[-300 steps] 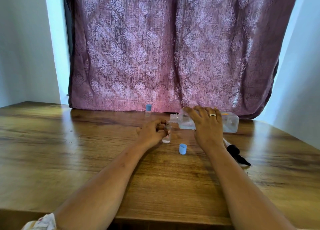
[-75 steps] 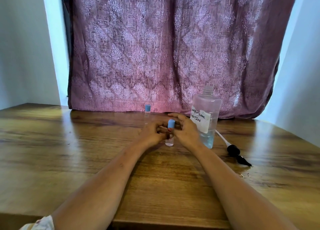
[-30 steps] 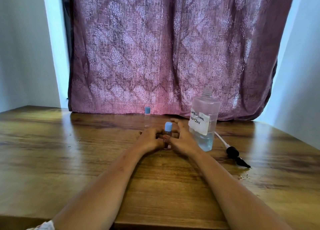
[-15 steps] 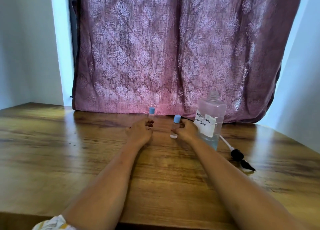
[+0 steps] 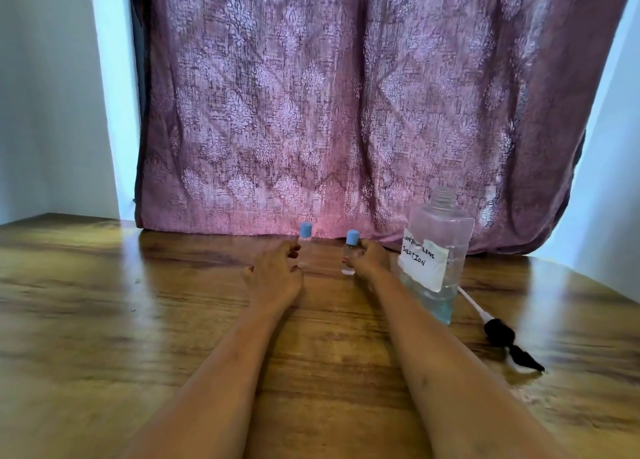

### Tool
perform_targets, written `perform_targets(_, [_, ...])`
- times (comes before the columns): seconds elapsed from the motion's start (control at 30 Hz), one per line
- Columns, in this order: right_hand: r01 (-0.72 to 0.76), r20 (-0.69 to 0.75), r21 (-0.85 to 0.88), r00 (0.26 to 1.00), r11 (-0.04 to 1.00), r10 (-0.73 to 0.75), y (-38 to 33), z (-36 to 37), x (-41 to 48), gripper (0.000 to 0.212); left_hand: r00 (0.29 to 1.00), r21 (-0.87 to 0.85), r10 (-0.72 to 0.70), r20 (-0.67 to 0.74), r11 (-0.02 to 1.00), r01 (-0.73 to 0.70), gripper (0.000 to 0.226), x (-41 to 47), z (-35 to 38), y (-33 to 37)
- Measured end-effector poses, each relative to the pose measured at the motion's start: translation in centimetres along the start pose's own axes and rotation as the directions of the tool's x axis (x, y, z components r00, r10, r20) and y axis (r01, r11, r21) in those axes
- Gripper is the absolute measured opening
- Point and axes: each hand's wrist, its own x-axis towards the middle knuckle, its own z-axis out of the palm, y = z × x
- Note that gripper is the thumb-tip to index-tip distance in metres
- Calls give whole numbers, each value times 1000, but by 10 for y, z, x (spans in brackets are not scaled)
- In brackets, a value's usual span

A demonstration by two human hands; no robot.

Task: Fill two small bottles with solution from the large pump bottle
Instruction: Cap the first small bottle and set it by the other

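Note:
Two small clear bottles with blue caps stand near the back of the wooden table. The right small bottle (image 5: 349, 254) is upright in the fingers of my right hand (image 5: 369, 261). The left small bottle (image 5: 305, 242) stands just beyond my left hand (image 5: 275, 276), whose fingers are spread and rest beside it; I cannot tell if they touch it. The large clear bottle (image 5: 437, 254), labelled in handwriting and partly filled, stands uncapped right of my right hand. Its black pump head with white tube (image 5: 502, 337) lies on the table to the right.
A purple patterned curtain (image 5: 346, 105) hangs right behind the bottles. The wooden table (image 5: 104, 320) stretches wide to the left and front. White walls (image 5: 45, 95) close both sides. A small wet patch shows by the pump tip.
My right hand has carried the capped small bottle back toward the curtain and set it beside the other one. My left hand let go of it and moved left.

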Motion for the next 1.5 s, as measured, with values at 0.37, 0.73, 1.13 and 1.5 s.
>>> perform_targets(0.37, [459, -58, -367, 857, 809, -513, -48, 18, 4, 50, 998, -87, -50, -25, 995, 48, 36, -4, -4, 3])
perform_targets(0.73, [516, 222, -486, 854, 706, -471, -45, 64, 10, 47, 999, -99, -34, -28, 995, 32, 34, -3, 0, 1])
perform_targets(1.13, [591, 203, -335, 805, 734, -557, -53, 9, -39, 21, 992, -209, 122, 33, 972, -112, 53, -8, 4, 17])
perform_targets(1.5, [487, 114, -260, 873, 834, -474, -17, -43, -79, 17, 907, -562, 250, 341, 827, -16, 29, -28, 2, 34])
